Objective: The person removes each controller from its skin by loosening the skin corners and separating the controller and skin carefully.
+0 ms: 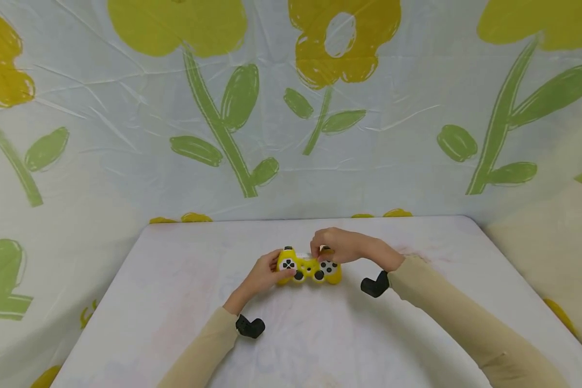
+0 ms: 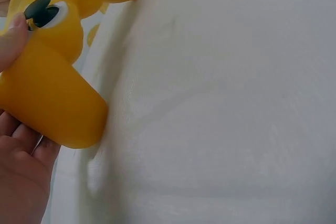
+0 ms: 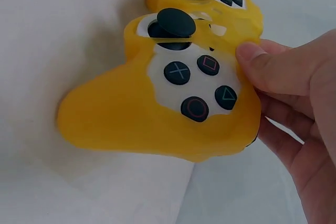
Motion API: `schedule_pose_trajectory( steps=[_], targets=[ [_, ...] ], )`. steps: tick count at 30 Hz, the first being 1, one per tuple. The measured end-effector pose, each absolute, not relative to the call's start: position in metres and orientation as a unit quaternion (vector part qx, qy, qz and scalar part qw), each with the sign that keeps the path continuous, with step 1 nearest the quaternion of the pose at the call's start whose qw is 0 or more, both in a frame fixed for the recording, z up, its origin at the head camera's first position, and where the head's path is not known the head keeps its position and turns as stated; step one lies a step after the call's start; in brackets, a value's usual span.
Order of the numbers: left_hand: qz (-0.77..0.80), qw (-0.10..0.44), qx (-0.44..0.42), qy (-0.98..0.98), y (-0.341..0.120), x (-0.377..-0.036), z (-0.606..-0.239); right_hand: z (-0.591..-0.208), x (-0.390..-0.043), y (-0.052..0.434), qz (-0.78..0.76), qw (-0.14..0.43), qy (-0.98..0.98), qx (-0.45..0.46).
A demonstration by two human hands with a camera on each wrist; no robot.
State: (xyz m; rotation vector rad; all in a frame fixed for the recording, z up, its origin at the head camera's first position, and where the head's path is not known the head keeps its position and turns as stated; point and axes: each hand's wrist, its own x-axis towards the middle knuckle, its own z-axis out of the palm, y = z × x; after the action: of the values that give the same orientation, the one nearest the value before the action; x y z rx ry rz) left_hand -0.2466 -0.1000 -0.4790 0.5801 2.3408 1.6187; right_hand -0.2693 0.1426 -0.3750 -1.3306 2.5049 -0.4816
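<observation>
A white game controller (image 1: 310,263) in a yellow rubbery cover (image 3: 115,111) is held close over the table, its buttons and thumbsticks facing up. My left hand (image 1: 264,270) grips its left side, thumb on top near a thumbstick and fingers beneath the left handle. At the upper edge, right of the middle, my right hand (image 1: 339,243) pinches the cover, thumb on the face and fingers behind. The right wrist view shows the four-symbol buttons (image 3: 195,107) framed by white, and the cover's strip crossing below the right thumbstick (image 3: 176,22). The controller's underside is hidden.
A pale cloth covers the table (image 1: 184,323), which has a straight far edge and rounded corners. Behind it and at both sides hangs a white sheet (image 1: 140,129) with yellow flowers and green stems. Black wrist cameras (image 1: 250,326) sit at both cuffs.
</observation>
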Motion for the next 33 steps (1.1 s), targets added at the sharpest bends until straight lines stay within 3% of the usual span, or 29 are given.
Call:
schedule_pose_trajectory(
  steps=[18, 27, 33],
  targets=[
    [0.543, 0.085, 0.204, 0.81, -0.102, -0.24, -0.477, -0.377, -0.275, 0.139, -0.241, 0.177, 0.821, -0.486],
    [0.524, 0.113, 0.2, 0.82, -0.1, -0.243, -0.471, -0.374, -0.278, 0.141, -0.197, 0.134, 0.823, -0.516],
    [0.532, 0.119, 0.194, 0.815, -0.099, -0.242, -0.47, -0.369, -0.278, 0.138, -0.16, 0.142, 0.83, -0.515]
  ],
)
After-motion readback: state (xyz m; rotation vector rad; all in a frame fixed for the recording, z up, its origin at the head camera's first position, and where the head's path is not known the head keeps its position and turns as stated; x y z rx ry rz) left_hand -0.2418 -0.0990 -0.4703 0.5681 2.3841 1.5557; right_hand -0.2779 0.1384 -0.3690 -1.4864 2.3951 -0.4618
